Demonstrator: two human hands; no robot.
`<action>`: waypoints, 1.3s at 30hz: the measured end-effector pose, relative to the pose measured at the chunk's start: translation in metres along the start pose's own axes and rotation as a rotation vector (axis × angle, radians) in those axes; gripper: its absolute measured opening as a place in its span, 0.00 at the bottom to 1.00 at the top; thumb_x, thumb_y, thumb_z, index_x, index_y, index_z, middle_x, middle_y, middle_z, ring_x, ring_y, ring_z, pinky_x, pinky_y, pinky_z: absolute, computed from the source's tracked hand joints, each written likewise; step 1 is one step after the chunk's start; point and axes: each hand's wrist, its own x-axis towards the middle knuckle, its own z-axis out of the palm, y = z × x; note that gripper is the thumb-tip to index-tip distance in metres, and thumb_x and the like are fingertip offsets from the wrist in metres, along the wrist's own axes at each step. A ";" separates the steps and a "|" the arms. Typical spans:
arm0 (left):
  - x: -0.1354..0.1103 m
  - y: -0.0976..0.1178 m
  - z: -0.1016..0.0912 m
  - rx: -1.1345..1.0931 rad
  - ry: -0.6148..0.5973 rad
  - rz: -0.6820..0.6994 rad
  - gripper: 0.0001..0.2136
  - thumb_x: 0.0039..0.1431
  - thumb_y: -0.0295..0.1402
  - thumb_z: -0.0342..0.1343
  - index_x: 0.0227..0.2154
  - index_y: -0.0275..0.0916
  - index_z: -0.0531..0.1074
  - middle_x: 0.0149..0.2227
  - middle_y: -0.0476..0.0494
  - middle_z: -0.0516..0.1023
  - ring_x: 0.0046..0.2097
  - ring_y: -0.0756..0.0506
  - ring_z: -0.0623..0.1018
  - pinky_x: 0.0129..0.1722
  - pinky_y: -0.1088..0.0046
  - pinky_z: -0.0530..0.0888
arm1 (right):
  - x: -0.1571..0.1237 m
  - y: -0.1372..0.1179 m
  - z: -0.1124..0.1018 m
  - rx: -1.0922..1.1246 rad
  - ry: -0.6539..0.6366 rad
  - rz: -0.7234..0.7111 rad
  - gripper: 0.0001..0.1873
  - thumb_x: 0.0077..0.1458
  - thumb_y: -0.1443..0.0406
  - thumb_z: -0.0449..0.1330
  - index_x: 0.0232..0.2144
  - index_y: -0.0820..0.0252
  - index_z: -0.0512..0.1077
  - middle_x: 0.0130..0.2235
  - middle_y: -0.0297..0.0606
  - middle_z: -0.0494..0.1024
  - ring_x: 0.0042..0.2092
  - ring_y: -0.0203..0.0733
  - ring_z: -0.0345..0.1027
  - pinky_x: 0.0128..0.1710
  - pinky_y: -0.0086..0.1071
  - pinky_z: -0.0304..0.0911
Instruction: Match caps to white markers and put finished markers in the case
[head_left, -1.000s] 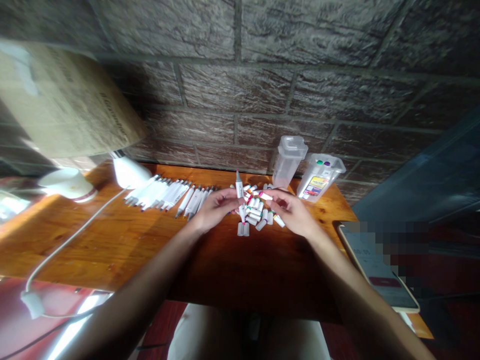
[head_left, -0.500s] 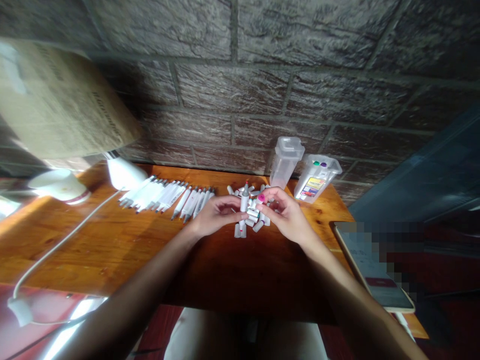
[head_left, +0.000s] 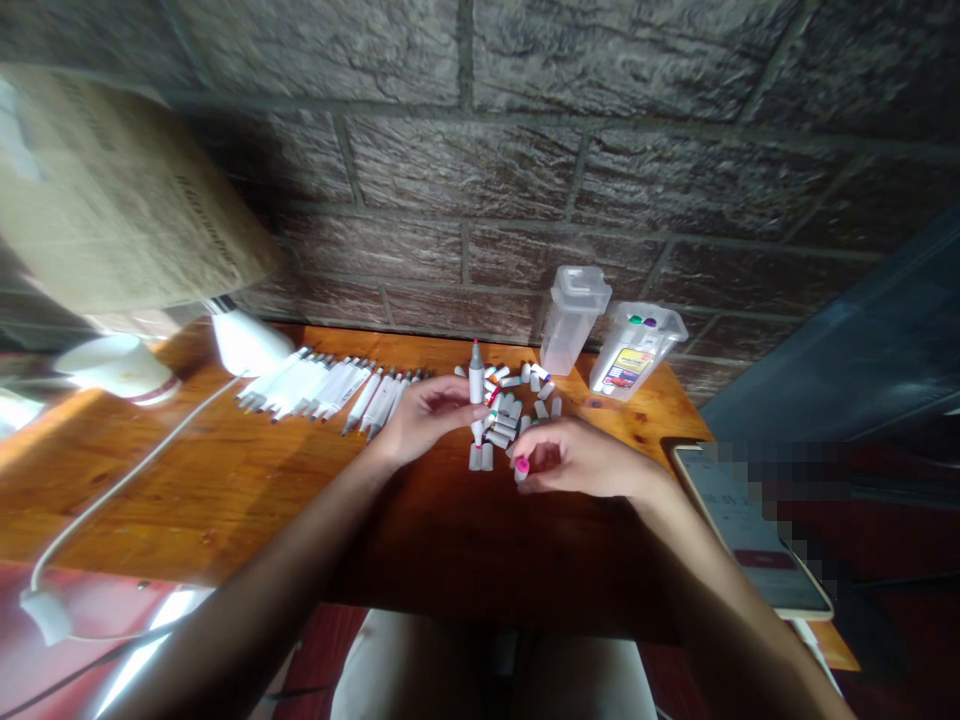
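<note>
My left hand pinches an uncapped marker upright, its grey end and reddish tip pointing up and a pink tip at the bottom. In my right hand is a marker cap with a bright pink end, held between thumb and fingers just above the table. Loose white marker caps with coloured ends lie heaped between and behind the hands. Below the marker's lower tip, a pair of caps sits side by side. Left of my left hand, several uncapped markers lie in a slanted row.
Two clear plastic cases stand by the brick wall; the labelled case shows green and purple marker ends. A tablet lies at the table's right edge. At left are a lamp, a white cup and a cord.
My right hand has moved down and toward me with the pink cap, away from the marker. My left hand has shifted slightly left with the marker, and more of the cap heap shows.
</note>
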 end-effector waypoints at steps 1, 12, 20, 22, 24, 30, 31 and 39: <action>0.000 0.001 -0.001 0.006 0.027 -0.001 0.11 0.45 0.35 0.72 0.30 0.36 0.79 0.31 0.47 0.82 0.32 0.49 0.78 0.36 0.73 0.75 | 0.001 0.001 0.003 -0.060 -0.038 0.010 0.06 0.49 0.65 0.69 0.31 0.60 0.77 0.27 0.31 0.76 0.28 0.34 0.68 0.28 0.27 0.61; 0.001 0.001 -0.004 0.029 0.124 -0.021 0.13 0.47 0.39 0.72 0.32 0.36 0.79 0.27 0.49 0.80 0.26 0.52 0.73 0.29 0.76 0.69 | -0.006 0.010 -0.015 -0.031 0.005 0.042 0.13 0.48 0.60 0.70 0.37 0.59 0.78 0.33 0.35 0.81 0.32 0.38 0.72 0.33 0.30 0.66; 0.000 -0.001 -0.004 0.032 0.097 -0.027 0.12 0.48 0.37 0.71 0.32 0.36 0.79 0.28 0.48 0.80 0.27 0.53 0.72 0.29 0.76 0.69 | -0.017 0.045 -0.050 -0.135 0.318 0.217 0.16 0.50 0.54 0.66 0.33 0.61 0.81 0.36 0.41 0.84 0.38 0.46 0.76 0.42 0.37 0.68; 0.000 0.000 -0.004 0.038 0.104 -0.030 0.12 0.48 0.38 0.71 0.32 0.36 0.79 0.28 0.48 0.80 0.26 0.53 0.72 0.28 0.76 0.68 | -0.013 0.050 -0.044 -0.130 0.300 0.256 0.16 0.48 0.53 0.67 0.32 0.61 0.81 0.35 0.40 0.84 0.37 0.46 0.76 0.40 0.35 0.68; 0.000 0.000 -0.004 0.034 0.113 -0.034 0.13 0.47 0.38 0.71 0.32 0.36 0.79 0.28 0.48 0.80 0.26 0.52 0.72 0.28 0.75 0.68 | -0.009 0.051 -0.039 -0.140 0.296 0.280 0.16 0.47 0.53 0.68 0.31 0.61 0.81 0.33 0.39 0.84 0.35 0.45 0.75 0.37 0.33 0.67; 0.002 -0.003 -0.006 -0.014 0.119 -0.035 0.13 0.47 0.38 0.72 0.33 0.37 0.79 0.28 0.48 0.80 0.26 0.52 0.73 0.29 0.75 0.69 | -0.011 0.047 -0.039 -0.241 0.298 0.316 0.12 0.45 0.58 0.68 0.29 0.61 0.80 0.30 0.37 0.82 0.33 0.42 0.73 0.33 0.32 0.65; 0.002 -0.003 -0.006 -0.014 0.121 -0.035 0.13 0.47 0.38 0.72 0.33 0.37 0.79 0.28 0.48 0.80 0.26 0.52 0.73 0.29 0.75 0.69 | -0.012 0.045 -0.041 -0.217 0.306 0.315 0.12 0.44 0.58 0.69 0.28 0.62 0.79 0.30 0.37 0.81 0.33 0.42 0.73 0.34 0.32 0.65; 0.002 -0.005 -0.006 -0.013 0.120 -0.029 0.13 0.47 0.38 0.71 0.33 0.36 0.79 0.28 0.48 0.80 0.26 0.52 0.73 0.29 0.75 0.69 | -0.016 0.010 -0.034 0.307 0.369 -0.003 0.21 0.45 0.57 0.72 0.41 0.61 0.80 0.40 0.40 0.83 0.40 0.44 0.76 0.45 0.40 0.71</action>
